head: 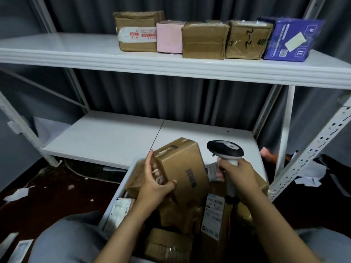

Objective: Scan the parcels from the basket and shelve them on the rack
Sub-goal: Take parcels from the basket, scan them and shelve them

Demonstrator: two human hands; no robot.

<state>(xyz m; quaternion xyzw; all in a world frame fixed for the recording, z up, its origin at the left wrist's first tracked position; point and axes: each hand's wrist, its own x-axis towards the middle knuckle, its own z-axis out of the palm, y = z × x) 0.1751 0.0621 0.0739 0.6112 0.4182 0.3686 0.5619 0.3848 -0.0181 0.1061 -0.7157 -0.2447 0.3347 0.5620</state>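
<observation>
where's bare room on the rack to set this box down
Bare: upper shelf left of the taped brown box; lower shelf where visible, behind the held box and scanner. Crowded: upper shelf from that box to the blue box; the basket.

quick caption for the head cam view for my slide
The left hand grips a cardboard parcel over the basket while the right hand holds a scanner; more parcels line the upper shelf.
</observation>
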